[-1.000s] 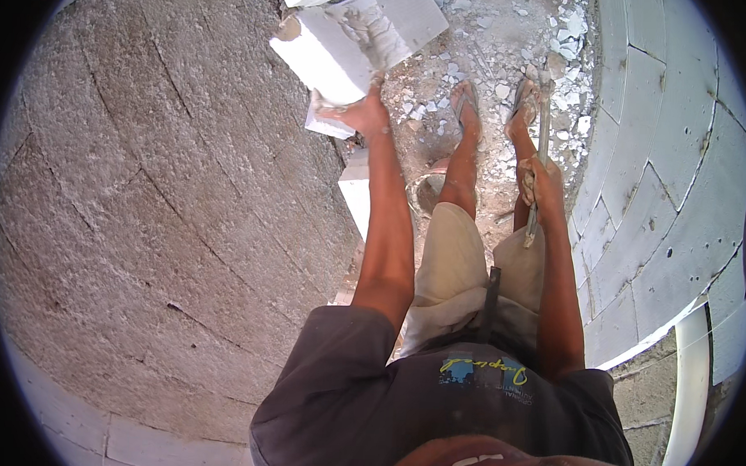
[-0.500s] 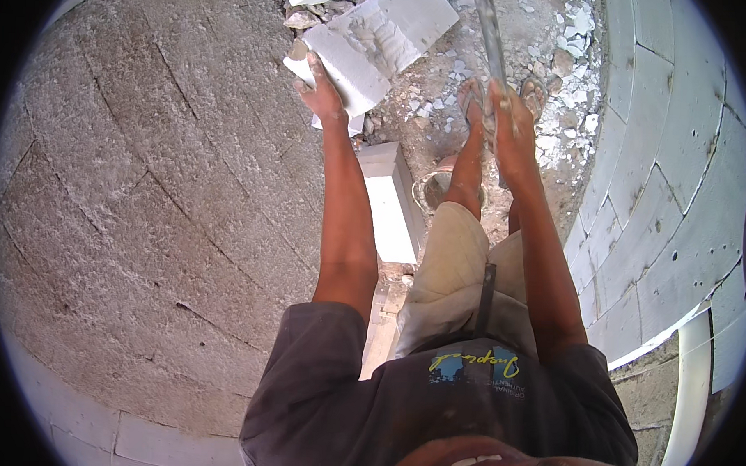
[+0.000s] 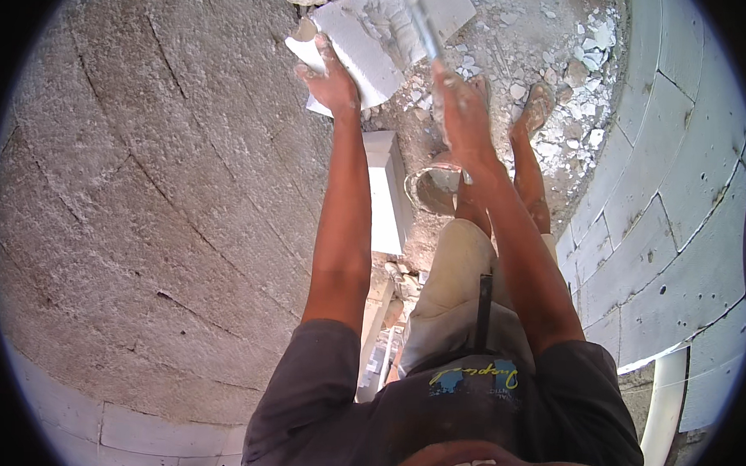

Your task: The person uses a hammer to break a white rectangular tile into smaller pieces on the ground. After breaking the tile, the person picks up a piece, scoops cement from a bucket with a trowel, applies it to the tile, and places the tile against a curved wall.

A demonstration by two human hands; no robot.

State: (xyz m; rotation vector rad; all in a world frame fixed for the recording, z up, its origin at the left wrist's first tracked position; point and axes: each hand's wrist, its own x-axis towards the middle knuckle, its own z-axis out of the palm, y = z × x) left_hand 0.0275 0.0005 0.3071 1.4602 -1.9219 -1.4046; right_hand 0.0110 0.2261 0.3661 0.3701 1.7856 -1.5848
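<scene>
At the top of the view a white building block (image 3: 359,48) lies tilted over rubble, with a rough, chipped hollow across its middle. My left hand (image 3: 333,84) grips its near left end, thumb apart from the fingers. In my right hand (image 3: 462,113) is a long, narrow grey metal bar (image 3: 423,25), closed in the fist. The bar slants up and left over the block's chipped part. Its far end is smeared by motion, so I cannot tell what shape it has or whether it touches the block.
Another white block (image 3: 386,196) stands below my left hand, beside a round bucket (image 3: 432,190). White chips (image 3: 593,56) litter the ground near my feet. A rough grey wall (image 3: 161,184) rises at left, a pale block wall (image 3: 669,219) at right. A white pipe (image 3: 665,399) is lower right.
My right hand and the metal bar have swung left and down over the chipped part of the block. My left hand keeps its grip on the block.
</scene>
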